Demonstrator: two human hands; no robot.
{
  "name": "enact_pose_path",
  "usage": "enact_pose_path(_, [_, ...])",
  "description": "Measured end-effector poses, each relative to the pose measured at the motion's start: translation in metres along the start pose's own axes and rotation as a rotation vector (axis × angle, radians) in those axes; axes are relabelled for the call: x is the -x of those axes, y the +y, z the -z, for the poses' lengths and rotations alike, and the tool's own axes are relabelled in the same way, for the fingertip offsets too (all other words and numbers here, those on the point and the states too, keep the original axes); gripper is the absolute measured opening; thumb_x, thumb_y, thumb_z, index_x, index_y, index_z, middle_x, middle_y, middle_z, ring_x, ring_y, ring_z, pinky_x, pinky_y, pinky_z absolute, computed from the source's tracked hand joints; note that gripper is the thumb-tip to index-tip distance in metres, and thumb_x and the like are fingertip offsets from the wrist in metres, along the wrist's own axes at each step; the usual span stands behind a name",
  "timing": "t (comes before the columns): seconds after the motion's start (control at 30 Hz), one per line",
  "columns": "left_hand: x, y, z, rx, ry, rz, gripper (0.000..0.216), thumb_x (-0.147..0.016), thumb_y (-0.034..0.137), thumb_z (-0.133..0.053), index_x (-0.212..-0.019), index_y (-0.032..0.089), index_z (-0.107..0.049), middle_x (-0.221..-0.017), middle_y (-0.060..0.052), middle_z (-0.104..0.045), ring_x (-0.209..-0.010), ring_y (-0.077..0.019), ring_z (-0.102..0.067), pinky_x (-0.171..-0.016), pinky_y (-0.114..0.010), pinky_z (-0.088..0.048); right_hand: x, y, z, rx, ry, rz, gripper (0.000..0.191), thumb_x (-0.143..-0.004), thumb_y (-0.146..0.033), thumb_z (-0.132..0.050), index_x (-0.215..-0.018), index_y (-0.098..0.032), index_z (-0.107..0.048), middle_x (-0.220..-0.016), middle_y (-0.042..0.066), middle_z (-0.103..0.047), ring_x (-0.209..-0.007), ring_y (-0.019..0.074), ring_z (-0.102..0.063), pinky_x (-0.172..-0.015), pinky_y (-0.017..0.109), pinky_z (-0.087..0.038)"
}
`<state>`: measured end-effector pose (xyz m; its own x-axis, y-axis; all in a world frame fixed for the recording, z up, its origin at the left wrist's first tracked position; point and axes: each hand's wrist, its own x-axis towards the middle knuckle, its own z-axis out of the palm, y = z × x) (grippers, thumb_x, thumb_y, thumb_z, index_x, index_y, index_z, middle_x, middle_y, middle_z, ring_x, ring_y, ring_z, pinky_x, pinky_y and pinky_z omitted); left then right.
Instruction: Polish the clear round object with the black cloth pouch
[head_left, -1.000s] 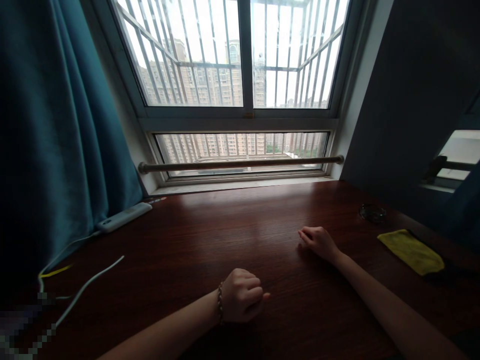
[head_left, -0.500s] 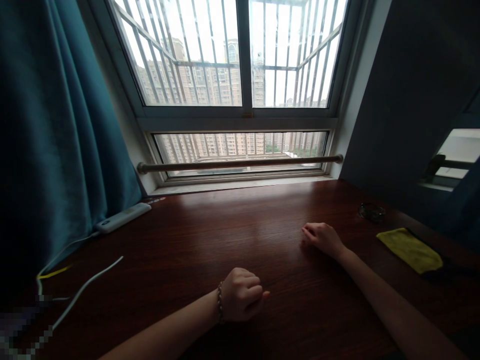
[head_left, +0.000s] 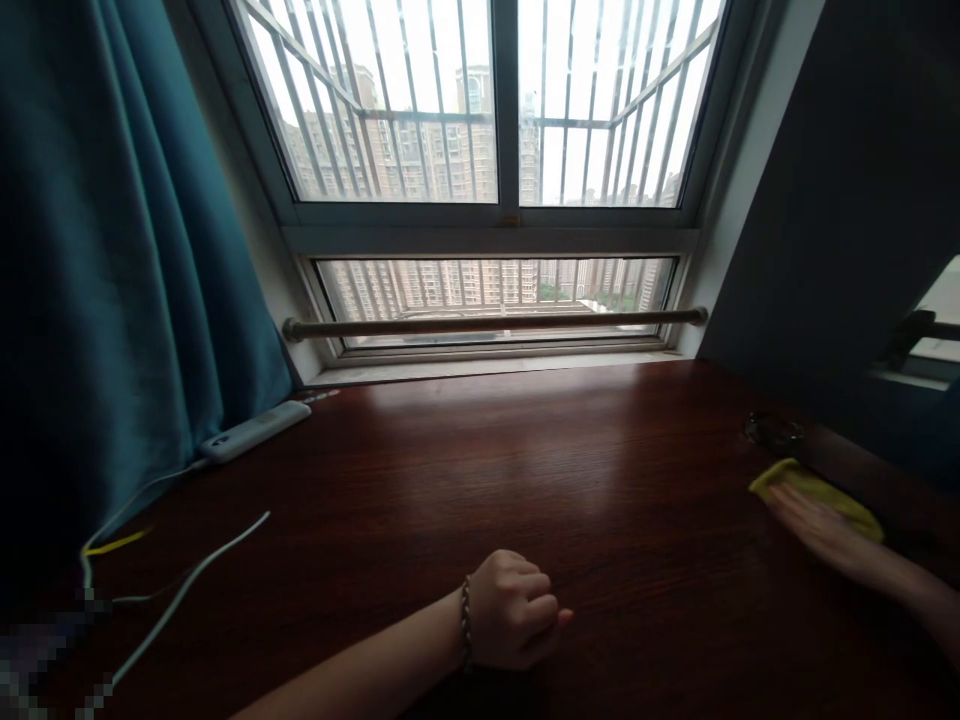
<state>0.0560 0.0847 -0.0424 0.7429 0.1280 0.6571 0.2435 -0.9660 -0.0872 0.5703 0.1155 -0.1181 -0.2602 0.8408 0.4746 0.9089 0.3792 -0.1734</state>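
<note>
My left hand (head_left: 517,610) rests on the dark reddish-brown wooden table (head_left: 480,450) in a loose fist, a braided bracelet (head_left: 466,622) round its wrist. Nothing shows in it. At the right side, my right hand (head_left: 814,525) lies over the near-left part of a yellow cloth (head_left: 832,495), with its fingers stretched out and blurred. The hand touches or hovers just above the cloth; I cannot tell which. Part of the cloth is hidden under the fingers.
Behind the cloth lies a dark ring-shaped object (head_left: 774,430). A white power strip (head_left: 259,432) sits by the blue curtain (head_left: 180,250), with a white cable (head_left: 191,580) nearer me. A rail (head_left: 495,324) crosses the window at the back; a wall stands right.
My right hand has moved right, from the bare tabletop onto the yellow cloth, and its fingers have straightened. My left hand stays in a fist; the view has shifted slightly.
</note>
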Motion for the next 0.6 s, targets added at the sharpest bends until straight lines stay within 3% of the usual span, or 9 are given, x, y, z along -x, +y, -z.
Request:
enact_pose_path(0.03, [0.0, 0.0, 0.0, 0.003, 0.002, 0.0, 0.03, -0.081, 0.02, -0.047, -0.054, 0.016, -0.034, -0.048, 0.002, -0.039, -0.041, -0.0079, -0.032, -0.04, -0.026, -0.022, -0.009, -0.029, -0.004, -0.048, -0.116, -0.013, 0.074, -0.077, -0.074, -0.02, -0.096, -0.025, -0.072, -0.113, 0.025, -0.057, -0.108, 0.0275, -0.054, -0.089, 0.041, -0.039])
enact_pose_path(0.1, [0.0, 0.001, 0.001, 0.001, 0.013, -0.011, 0.03, -0.08, 0.019, -0.048, -0.054, 0.016, -0.034, -0.047, 0.003, -0.038, -0.041, -0.0082, -0.033, -0.04, -0.027, -0.021, -0.034, -0.108, -0.006, -0.126, -0.349, -0.094, 0.064, -0.085, -0.065, -0.024, -0.13, -0.026, -0.049, -0.14, 0.011, -0.036, -0.131, 0.026, -0.029, -0.105, 0.045, -0.026])
enact_pose_path(0.13, [0.0, 0.001, 0.001, -0.008, 0.021, -0.025, 0.03, -0.08, 0.02, -0.048, -0.054, 0.016, -0.033, -0.047, 0.003, -0.038, -0.041, -0.0084, -0.033, -0.04, -0.027, -0.021, -0.048, -0.152, -0.003, -0.167, -0.435, -0.111, 0.062, -0.087, -0.062, -0.028, -0.136, -0.026, -0.038, -0.144, 0.007, -0.027, -0.134, 0.0259, -0.021, -0.108, 0.047, -0.021])
enact_pose_path(0.2, [0.0, 0.004, 0.0, -0.042, 0.045, -0.069, 0.03, -0.079, 0.02, -0.049, -0.054, 0.016, -0.033, -0.047, 0.003, -0.037, -0.04, -0.0088, -0.033, -0.04, -0.027, -0.019, -0.075, -0.233, 0.005, -0.308, -0.63, 0.053, 0.055, -0.091, -0.054, -0.03, -0.14, -0.028, -0.032, -0.147, 0.002, -0.021, -0.136, 0.0239, -0.014, -0.111, 0.045, -0.016])
enact_pose_path(0.27, [0.0, 0.007, -0.001, -0.077, 0.079, -0.122, 0.031, -0.078, 0.021, -0.05, -0.052, 0.017, -0.033, -0.047, 0.003, -0.036, -0.039, -0.009, -0.033, -0.04, -0.027, -0.017, -0.097, -0.289, 0.012, -0.482, -0.774, 0.344, 0.047, -0.095, -0.042, -0.03, -0.14, -0.028, -0.032, -0.146, 0.002, -0.024, -0.136, 0.0213, -0.016, -0.111, 0.041, -0.016])
enact_pose_path(0.33, [0.0, 0.009, -0.003, -0.093, 0.118, -0.169, 0.033, -0.077, 0.021, -0.051, -0.05, 0.017, -0.033, -0.046, 0.003, -0.034, -0.038, -0.0091, -0.033, -0.039, -0.027, -0.018, -0.115, -0.316, 0.01, -0.572, -0.795, 0.529, 0.043, -0.096, -0.033, -0.03, -0.138, -0.026, -0.036, -0.144, 0.003, -0.03, -0.135, 0.0198, -0.019, -0.112, 0.039, -0.016])
enact_pose_path(0.4, [-0.002, 0.012, -0.004, -0.091, 0.164, -0.217, 0.034, -0.075, 0.022, -0.054, -0.049, 0.017, -0.032, -0.045, 0.003, -0.031, -0.037, -0.0088, -0.031, -0.038, -0.026, -0.018, -0.131, -0.324, -0.002, -0.624, -0.78, 0.668, 0.042, -0.096, -0.027, -0.031, -0.137, -0.022, -0.039, -0.142, 0.005, -0.033, -0.134, 0.0177, -0.022, -0.112, 0.036, -0.016])
enact_pose_path(0.53, [-0.006, 0.016, -0.001, -0.087, 0.231, -0.274, 0.037, -0.072, 0.024, -0.061, -0.049, 0.016, -0.032, -0.045, 0.004, -0.027, -0.037, -0.0076, -0.03, -0.036, -0.024, -0.019, -0.174, -0.344, -0.047, -0.671, -0.744, 0.887, 0.04, -0.095, -0.024, -0.034, -0.134, -0.016, -0.043, -0.14, 0.008, -0.037, -0.133, 0.0154, -0.026, -0.112, 0.032, -0.015])
enact_pose_path(0.6, [-0.006, 0.018, 0.002, -0.082, 0.192, -0.291, 0.038, -0.071, 0.024, -0.064, -0.051, 0.016, -0.033, -0.046, 0.004, -0.028, -0.038, -0.0076, -0.031, -0.035, -0.023, -0.022, -0.201, -0.368, -0.075, -0.653, -0.708, 0.994, 0.04, -0.095, -0.024, -0.036, -0.133, -0.013, -0.044, -0.139, 0.009, -0.037, -0.132, 0.0151, -0.026, -0.111, 0.03, -0.015])
